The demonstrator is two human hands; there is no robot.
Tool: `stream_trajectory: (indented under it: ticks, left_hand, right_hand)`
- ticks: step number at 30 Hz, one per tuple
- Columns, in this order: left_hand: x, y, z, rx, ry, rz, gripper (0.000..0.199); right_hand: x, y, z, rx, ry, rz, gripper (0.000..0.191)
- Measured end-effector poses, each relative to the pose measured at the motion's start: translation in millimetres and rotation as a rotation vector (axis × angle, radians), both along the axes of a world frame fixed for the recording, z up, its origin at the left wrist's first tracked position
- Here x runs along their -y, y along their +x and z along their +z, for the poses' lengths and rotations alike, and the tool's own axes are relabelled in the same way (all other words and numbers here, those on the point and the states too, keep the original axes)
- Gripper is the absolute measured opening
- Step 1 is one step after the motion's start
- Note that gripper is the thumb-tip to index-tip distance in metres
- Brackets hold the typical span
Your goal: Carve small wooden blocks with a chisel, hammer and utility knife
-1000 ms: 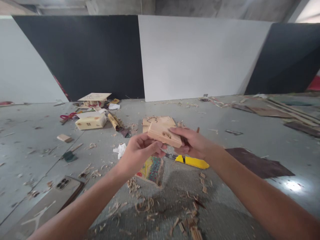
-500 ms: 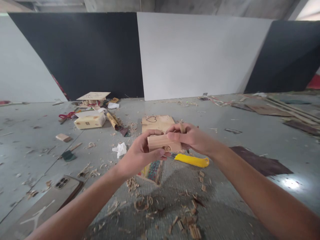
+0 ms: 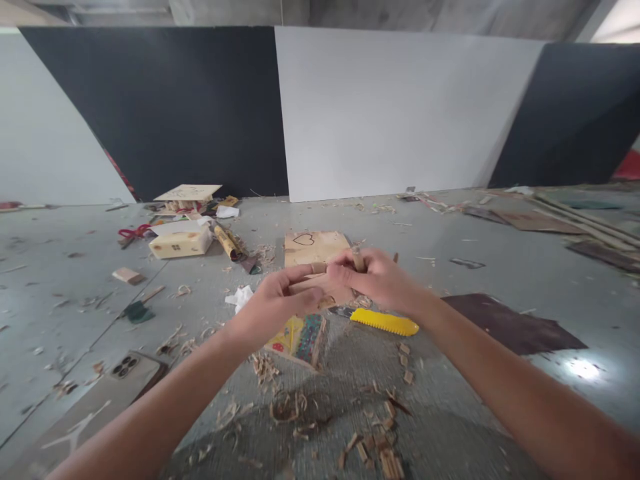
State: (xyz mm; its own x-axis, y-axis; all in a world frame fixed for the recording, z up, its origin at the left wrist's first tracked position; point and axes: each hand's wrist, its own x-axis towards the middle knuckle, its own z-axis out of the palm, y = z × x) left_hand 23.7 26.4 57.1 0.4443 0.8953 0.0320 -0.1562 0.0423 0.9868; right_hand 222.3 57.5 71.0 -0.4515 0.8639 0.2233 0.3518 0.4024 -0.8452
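Both hands hold a pale wooden block (image 3: 327, 287) with a dark carved notch near its lower edge. My left hand (image 3: 285, 293) grips its left end, thumb on the face and fingers behind. My right hand (image 3: 367, 277) is closed on the right end, thumb along the top. Tan bandage-like wraps show on a finger of each hand. Just below the block, a yellow utility knife (image 3: 384, 321) lies on the floor, blade toward the left. Behind the hands is a flat wooden board (image 3: 315, 245) with a drawn heart. A colourful painted piece (image 3: 300, 340) lies below.
Wood shavings and chips (image 3: 383, 453) litter the grey floor. At left are a phone (image 3: 117, 387), a tissue pack (image 3: 181, 241), a crumpled tissue (image 3: 240, 297) and a small wood block (image 3: 127, 275). A dark brown sheet (image 3: 515, 323) lies right. Black and white panels (image 3: 400, 113) stand behind.
The wooden block has tilted in my hands, its face turning upward. My right hand has shifted slightly left, and more of the painted piece shows below.
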Motion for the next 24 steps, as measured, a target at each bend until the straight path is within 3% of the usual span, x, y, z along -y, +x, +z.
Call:
stream_trajectory:
  ticks: [4,7,10,12,14,16,21,24]
  left_hand:
    - [-3,-2,2.1,0.236,-0.188,0.076,0.032]
    - [-3,-1,4.1,0.362,-0.345,0.147,0.023]
    - [-2,3,5.2,0.475,-0.414,0.184,0.016]
    - [-1,5,5.8,0.524,-0.359,0.142,0.017]
    - [0,7,6.9,0.541,-0.245,0.11,0.018]
    - [3,7,9.0,0.506,-0.137,0.12,0.019]
    - [13,4,17.1,0.338,0.041,0.162,0.035]
    - [17,3,20.1,0.241,0.158,0.178,0.041]
  right_hand:
    - [-6,6,2.1,-0.323,0.166,-0.197,0.05]
    - [-4,18,13.2,-0.383,0.263,-0.302,0.059]
    - [11,24,27.5,-0.371,0.311,-0.272,0.043]
    - [25,22,35.1,-0.336,0.33,-0.118,0.031]
    - [39,16,38.7,-0.28,0.25,0.071,0.04]
    - [49,8,37.1,-0.222,0.143,0.162,0.038]
    - [61,-9,19.6,-0.154,0.018,0.017,0.016]
    - [66,-11,13.0,-0.079,-0.019,-0.024,0.018]
